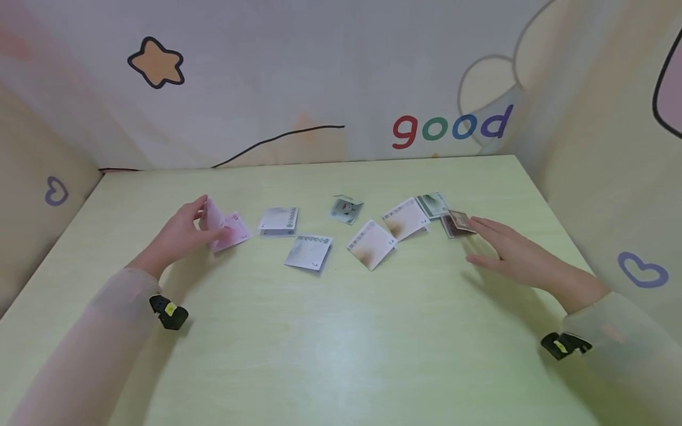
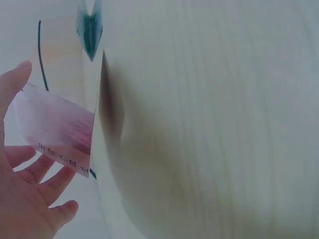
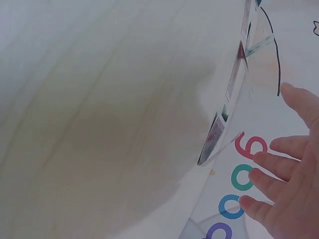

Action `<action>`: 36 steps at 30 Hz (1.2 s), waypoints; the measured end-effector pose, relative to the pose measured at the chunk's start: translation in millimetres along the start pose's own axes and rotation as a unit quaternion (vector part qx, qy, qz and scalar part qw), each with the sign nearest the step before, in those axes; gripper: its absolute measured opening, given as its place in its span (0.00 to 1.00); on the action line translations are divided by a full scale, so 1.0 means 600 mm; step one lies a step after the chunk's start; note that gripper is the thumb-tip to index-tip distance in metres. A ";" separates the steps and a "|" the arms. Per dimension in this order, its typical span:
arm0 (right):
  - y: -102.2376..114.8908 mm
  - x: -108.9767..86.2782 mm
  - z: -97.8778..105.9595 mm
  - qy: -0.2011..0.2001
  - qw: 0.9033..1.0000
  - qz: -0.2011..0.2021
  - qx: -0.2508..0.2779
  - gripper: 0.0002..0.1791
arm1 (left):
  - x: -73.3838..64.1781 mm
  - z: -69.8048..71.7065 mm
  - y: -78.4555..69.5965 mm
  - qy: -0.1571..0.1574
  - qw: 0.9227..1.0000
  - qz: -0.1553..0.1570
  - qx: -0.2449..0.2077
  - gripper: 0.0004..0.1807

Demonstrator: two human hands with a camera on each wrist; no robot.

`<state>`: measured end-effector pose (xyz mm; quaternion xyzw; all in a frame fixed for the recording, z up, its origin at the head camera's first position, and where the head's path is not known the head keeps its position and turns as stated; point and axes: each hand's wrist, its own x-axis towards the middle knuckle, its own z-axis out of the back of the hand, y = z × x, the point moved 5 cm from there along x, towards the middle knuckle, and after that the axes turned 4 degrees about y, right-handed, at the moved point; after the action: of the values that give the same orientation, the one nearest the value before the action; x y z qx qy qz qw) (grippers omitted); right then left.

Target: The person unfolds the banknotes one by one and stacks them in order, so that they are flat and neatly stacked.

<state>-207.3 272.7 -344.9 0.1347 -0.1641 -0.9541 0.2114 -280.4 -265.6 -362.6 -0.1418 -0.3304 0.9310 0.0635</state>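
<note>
At the left, my left hand (image 1: 181, 231) holds a folded pink printed paper (image 1: 234, 229) by its edges. The left wrist view shows the thumb at one edge of the pink paper (image 2: 60, 127) and fingers under the opposite edge. At the right, my right hand (image 1: 517, 254) has its fingers extended, fingertips right at a folded brown printed paper (image 1: 457, 223). In the right wrist view the spread fingers hold nothing, and the brown paper (image 3: 213, 139) stands half unfolded beside them.
Between the hands lie two folded white-blue papers (image 1: 279, 219) (image 1: 309, 252), a dark green one (image 1: 346, 210), two white-brown ones (image 1: 406, 219) (image 1: 371, 244) and a light green one (image 1: 433, 205). A printed cloth wall (image 1: 298, 77) borders the table (image 1: 330, 331).
</note>
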 end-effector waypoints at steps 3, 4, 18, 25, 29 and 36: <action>0.002 0.001 0.000 -0.001 1.000 0.004 0.008 0.44 | -0.012 0.005 0.004 -0.010 1.000 -0.004 -0.022 0.57; 0.003 0.001 -0.001 -0.001 1.000 0.005 0.010 0.44 | -0.016 0.007 0.006 -0.012 0.999 -0.001 -0.030 0.57; 0.011 0.003 -0.003 0.001 1.000 0.013 0.026 0.44 | -0.075 0.014 0.004 -0.039 0.995 -0.002 -0.087 0.53; 0.017 0.006 -0.002 0.008 0.999 0.005 0.035 0.44 | -0.093 0.012 -0.005 -0.040 0.993 -0.023 -0.113 0.49; 0.021 0.006 -0.003 0.013 0.999 -0.001 0.043 0.45 | -0.105 0.008 -0.016 -0.040 0.990 -0.035 -0.127 0.48; 0.030 0.002 -0.003 0.008 0.999 0.015 0.049 0.45 | -0.122 -0.003 -0.038 -0.034 0.987 -0.056 -0.145 0.45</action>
<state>-201.4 256.2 -340.3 0.1501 -0.2111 -0.9405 0.2198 -209.6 -262.1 -333.2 -0.0991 -0.4717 0.8722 0.0834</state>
